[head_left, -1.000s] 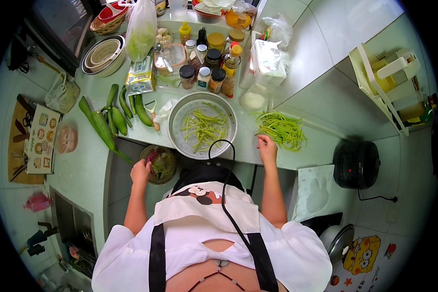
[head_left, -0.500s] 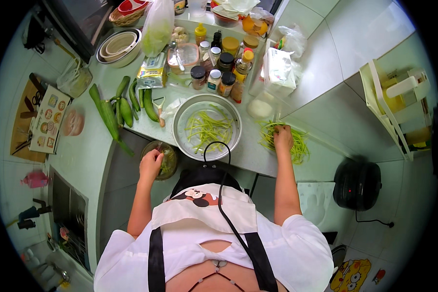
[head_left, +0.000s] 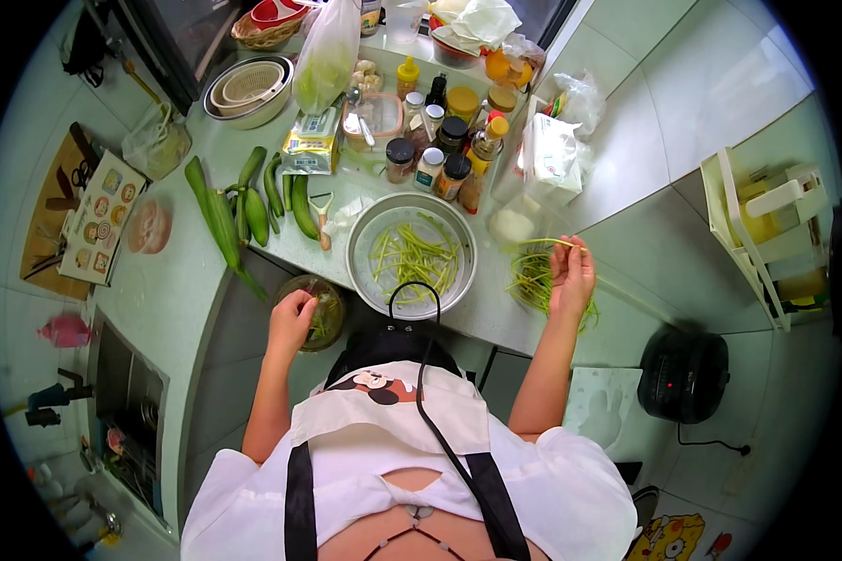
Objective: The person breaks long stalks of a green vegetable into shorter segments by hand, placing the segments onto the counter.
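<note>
My right hand (head_left: 571,269) is raised over a pile of long, thin green vegetable stems (head_left: 530,283) on the counter's right side. Its fingers pinch a single green stem (head_left: 539,241) that points left. Several shorter stem pieces (head_left: 415,259) lie in a round metal basin (head_left: 354,251) at the counter's front edge. Left of the basin, my left hand (head_left: 291,323) is closed at the rim of a smaller bowl (head_left: 337,329) with green scraps in it. Whatever sits between the left fingertips is too small to make out.
Loofah-like green gourds (head_left: 221,220) and a peeler (head_left: 323,222) lie left of the basin. Behind it stand several jars (head_left: 428,168) and a sauce bottle (head_left: 487,142). A black cooker (head_left: 685,379) is at the right, a sink (head_left: 126,393) at the left.
My right hand has lifted up and to the right out of the pile, with one stem in its fingers. My left hand stays by the small bowl. The whole view has shifted slightly.
</note>
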Demonstrator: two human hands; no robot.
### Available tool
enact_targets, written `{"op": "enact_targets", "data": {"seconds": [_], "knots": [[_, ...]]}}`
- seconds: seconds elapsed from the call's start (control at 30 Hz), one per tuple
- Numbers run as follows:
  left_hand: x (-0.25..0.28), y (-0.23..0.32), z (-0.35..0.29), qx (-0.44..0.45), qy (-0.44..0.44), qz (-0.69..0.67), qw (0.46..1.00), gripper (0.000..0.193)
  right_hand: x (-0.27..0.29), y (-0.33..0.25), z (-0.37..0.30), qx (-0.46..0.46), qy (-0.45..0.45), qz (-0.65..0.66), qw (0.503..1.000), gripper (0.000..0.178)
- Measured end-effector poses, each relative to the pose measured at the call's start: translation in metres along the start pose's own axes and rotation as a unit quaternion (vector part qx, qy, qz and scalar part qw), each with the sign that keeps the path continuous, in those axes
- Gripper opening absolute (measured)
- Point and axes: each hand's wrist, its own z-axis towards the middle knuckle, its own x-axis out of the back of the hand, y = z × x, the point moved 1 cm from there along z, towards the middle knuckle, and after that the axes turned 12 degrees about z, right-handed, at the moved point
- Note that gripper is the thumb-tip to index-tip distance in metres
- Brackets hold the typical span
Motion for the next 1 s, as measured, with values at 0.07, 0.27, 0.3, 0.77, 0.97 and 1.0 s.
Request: {"op": "enact_targets", "data": {"seconds": [0.07, 0.27, 0.3, 0.77, 0.97, 1.0], "knots": [[0.000, 0.010, 0.009, -0.040, 0.000, -0.026, 0.999, 0.016, -0.010, 0.001, -0.012, -0.085, -0.058, 0.157, 0.982, 0.019], [0.006, 0.065, 0.022, -0.061, -0.089, -0.121, 0.987, 0.016, -0.047, 0.005, -0.054, -0.144, -0.126, 0.197, 0.961, 0.019], [0.009, 0.076, 0.023, -0.077, -0.104, -0.132, 0.983, 0.015, -0.052, 0.005, -0.059, -0.146, -0.133, 0.185, 0.963, 0.019], [-0.009, 0.133, 0.051, -0.148, -0.195, -0.263, 0.933, 0.017, -0.084, 0.010, -0.098, -0.096, -0.169, 0.080, 0.978, 0.018], [-0.014, 0.151, 0.040, -0.160, -0.248, -0.258, 0.920, 0.020, -0.099, 0.019, -0.111, 0.008, -0.168, -0.067, 0.984, 0.016], [-0.017, 0.151, 0.042, -0.156, -0.260, -0.257, 0.917, 0.021, -0.100, 0.020, -0.112, 0.030, -0.166, -0.085, 0.982, 0.015]]}}
